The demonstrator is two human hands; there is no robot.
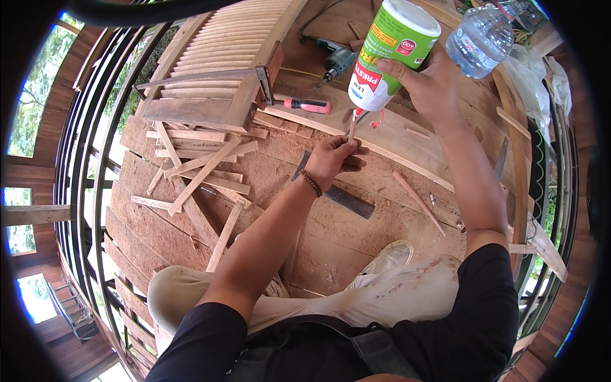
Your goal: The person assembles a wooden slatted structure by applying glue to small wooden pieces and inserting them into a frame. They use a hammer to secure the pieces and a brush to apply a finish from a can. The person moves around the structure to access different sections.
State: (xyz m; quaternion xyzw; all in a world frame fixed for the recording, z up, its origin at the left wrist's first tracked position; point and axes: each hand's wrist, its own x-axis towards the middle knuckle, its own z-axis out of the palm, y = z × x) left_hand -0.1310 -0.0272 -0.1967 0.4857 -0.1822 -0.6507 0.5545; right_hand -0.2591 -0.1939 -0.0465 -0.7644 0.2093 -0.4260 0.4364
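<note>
Shoe [389, 258] rests on plank floor [331, 254]; loose slats [210, 156] lie nr the floor's L edge. L hand [334, 160] has thumb & fingers pinched tog. on thin wood stick [352, 130], its top at red nozzle [359, 112]; can't tell if touching. R hand [436, 83] is wrapped round upturned green-&-white bottle [398, 48], over the floor's far half, R of middle. Step looks like wetting the stick tip: best to hold it steady, squeeze lightly, turn it for even cover & stop before drips. Screwdriver [308, 106] & drill [340, 60] lie beyond.
</note>
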